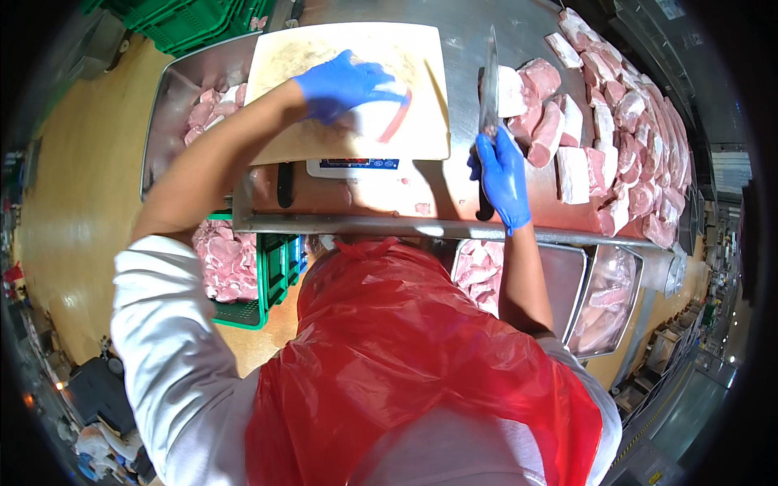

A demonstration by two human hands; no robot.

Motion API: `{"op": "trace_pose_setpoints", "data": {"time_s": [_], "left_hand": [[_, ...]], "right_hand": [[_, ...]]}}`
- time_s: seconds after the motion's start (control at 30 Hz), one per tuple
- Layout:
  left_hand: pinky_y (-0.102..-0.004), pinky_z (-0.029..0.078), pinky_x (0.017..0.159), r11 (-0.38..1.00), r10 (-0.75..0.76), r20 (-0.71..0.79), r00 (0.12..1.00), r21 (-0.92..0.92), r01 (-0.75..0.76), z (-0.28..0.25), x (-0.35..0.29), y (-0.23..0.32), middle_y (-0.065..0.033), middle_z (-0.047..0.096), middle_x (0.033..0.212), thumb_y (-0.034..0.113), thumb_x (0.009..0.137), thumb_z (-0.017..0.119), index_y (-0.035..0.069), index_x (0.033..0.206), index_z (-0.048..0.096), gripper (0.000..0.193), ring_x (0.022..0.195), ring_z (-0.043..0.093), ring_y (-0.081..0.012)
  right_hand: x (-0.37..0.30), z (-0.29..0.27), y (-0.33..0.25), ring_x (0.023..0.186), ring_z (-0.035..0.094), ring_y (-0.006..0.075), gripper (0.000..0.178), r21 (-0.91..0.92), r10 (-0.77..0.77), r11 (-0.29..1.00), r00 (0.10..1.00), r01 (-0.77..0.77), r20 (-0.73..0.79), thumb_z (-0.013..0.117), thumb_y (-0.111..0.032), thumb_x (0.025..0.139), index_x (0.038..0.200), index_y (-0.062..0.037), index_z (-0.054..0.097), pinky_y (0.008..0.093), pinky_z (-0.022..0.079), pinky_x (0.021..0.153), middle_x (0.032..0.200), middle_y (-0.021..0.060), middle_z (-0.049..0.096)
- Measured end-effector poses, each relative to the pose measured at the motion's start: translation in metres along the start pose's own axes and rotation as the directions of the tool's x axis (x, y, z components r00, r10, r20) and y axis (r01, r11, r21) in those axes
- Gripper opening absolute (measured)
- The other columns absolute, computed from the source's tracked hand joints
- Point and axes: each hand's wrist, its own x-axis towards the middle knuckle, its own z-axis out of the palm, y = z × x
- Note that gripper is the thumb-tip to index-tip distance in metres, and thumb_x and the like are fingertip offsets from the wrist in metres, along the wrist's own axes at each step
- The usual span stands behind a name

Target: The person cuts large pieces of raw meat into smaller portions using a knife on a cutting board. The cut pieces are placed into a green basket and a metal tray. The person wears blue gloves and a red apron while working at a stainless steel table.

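Observation:
A pale cutting board (425,73) lies on the steel table, its near edge over a scale (356,167) with a blue panel. On the board rests a piece of pork (395,121) with white fat and a pink cut side. My left hand (344,85), in a blue glove, is closed over its top and partly hides it. To the right of the board, my gloved right hand (504,178) is wrapped round a knife (490,85). Its long blade points away from me, clear of the board, beside several pork pieces (541,113).
Many pork cuts (640,138) are heaped along the table's right side. Left of the board stands a steel tray (166,105) with meat. A black handle (285,185) lies near the scale. Below the table edge are a green crate (275,271) and steel trays (563,271).

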Motion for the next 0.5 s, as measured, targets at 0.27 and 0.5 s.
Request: {"op": "trace_pose_setpoints", "data": {"time_s": [0.27,0.5], "left_hand": [[-0.0408,0.054,0.088,0.658,-0.744,-0.442,0.502,-0.618,0.43,0.07,-0.126,0.015,-0.0168,0.069,0.111,0.015,0.086,0.069,0.004,0.117,0.068,0.033,0.1,0.067,-0.0339],[-0.0399,0.053,0.068,0.289,-0.952,-0.297,0.07,-0.804,0.519,0.077,-0.053,0.119,-0.013,0.067,0.083,0.016,0.08,0.075,0.004,0.092,0.068,0.018,0.077,0.068,-0.0288]], "right_hand": [[-0.047,-0.007,0.046,0.061,0.066,0.0328,0.018,-0.388,-0.019,0.921,0.999,0.035,0.045,0.055,-0.017,0.102,0.104,0.0004,0.056,0.0414,0.051,0.056,0.072,0.0175,0.065],[-0.019,0.09,-0.024,0.073,0.065,0.0452,0.019,-0.592,-0.255,0.658,0.878,0.465,0.406,0.057,-0.02,0.1,0.106,-0.0023,0.054,0.0538,0.05,0.063,0.08,0.0246,0.066]]}}
